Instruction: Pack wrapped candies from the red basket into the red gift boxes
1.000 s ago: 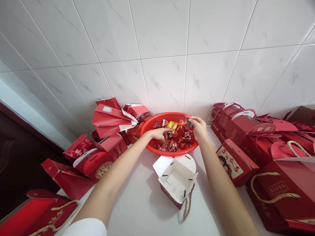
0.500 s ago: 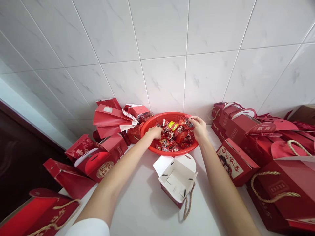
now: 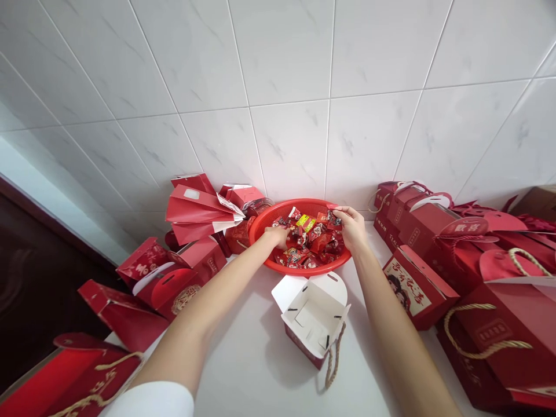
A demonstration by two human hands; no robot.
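Left hand (image 3: 277, 236) dips into the basket (image 3: 303, 270) at nine o'clock, grip hidden; right hand (image 3: 353, 226) pinches a red packet (image 3: 332, 206) at two.

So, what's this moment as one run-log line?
left hand: among wrapped candies | right hand: at red basket's rim, holding a small red item | open box: no candies inside

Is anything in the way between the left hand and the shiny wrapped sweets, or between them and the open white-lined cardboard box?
Nothing visible blocks the left hand: its fingers are among the shiny wrapped sweets. Between those and the open white-lined cardboard box stand the red plastic basket's near rim and the box's white flaps.
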